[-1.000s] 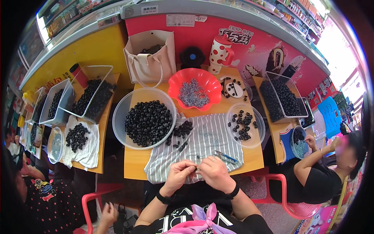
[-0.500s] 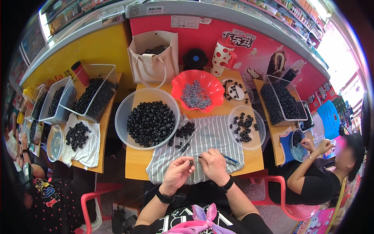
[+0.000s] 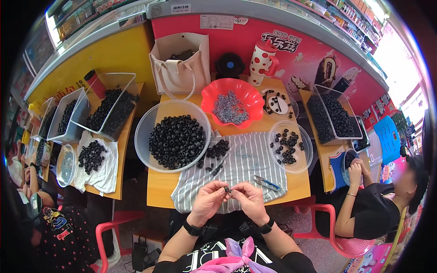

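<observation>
Black bead (image 3: 226,189): pinched in my left hand (image 3: 210,199), between both hands.
Right hand (image 3: 248,200): fingertips now meeting the bead, apart earlier; whether gripping, I can't tell.
Pliers (image 3: 267,183): beyond my right hand, now uncovered.

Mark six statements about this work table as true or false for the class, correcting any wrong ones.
1. The left hand holds a small dark piece. True.
2. The large clear bowl holds black beads. True.
3. The red bowl is filled with black beads. False: the red bowl holds small greyish pieces.
4. The pliers lie on the striped cloth. True.
5. The dotted cup stands left of the cream bag. False: the dotted cup stands to its right.
6. The right hand is inside the large clear bowl. False: the right hand is beside the left hand, near the small dark piece.
</observation>
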`<action>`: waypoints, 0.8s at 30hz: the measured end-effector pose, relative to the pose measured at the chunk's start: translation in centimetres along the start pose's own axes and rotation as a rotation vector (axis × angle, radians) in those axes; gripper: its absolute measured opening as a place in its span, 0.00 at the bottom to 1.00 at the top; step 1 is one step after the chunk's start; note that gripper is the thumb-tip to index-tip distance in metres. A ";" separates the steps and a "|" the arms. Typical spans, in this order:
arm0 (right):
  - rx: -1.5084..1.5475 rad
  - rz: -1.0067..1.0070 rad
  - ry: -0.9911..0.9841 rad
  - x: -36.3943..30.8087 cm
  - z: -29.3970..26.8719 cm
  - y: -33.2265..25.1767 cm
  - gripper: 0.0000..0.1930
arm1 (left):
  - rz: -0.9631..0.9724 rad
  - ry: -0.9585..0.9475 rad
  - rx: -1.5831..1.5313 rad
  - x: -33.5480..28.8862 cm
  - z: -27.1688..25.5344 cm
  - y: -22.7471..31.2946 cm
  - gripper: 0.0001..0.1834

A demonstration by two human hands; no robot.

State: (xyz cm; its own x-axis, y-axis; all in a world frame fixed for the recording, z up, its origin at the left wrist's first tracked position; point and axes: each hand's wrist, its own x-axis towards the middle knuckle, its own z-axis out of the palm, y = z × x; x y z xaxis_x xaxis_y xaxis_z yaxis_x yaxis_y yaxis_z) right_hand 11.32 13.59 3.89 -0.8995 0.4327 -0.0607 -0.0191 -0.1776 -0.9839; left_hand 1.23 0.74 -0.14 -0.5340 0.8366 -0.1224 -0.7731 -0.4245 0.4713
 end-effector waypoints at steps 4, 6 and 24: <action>-0.027 -0.059 0.031 -0.1 0.6 0.1 0.03 | 0.001 -0.003 0.043 -0.2 0.1 0.0 0.10; -0.049 -0.084 0.044 -0.2 0.7 0.4 0.03 | 0.002 -0.001 0.049 -0.3 0.1 0.0 0.10; -0.131 -0.149 0.108 -0.5 1.4 -0.4 0.02 | 0.022 -0.013 0.057 -0.3 -0.2 -0.3 0.09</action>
State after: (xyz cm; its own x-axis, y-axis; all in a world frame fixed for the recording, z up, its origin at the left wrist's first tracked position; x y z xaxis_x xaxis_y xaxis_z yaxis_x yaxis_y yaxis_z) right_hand 11.14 12.26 4.57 -0.8390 0.5387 0.0768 -0.0854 0.0091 -0.9963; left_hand 1.57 0.59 -0.40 -0.5455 0.8321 -0.1003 -0.7404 -0.4224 0.5229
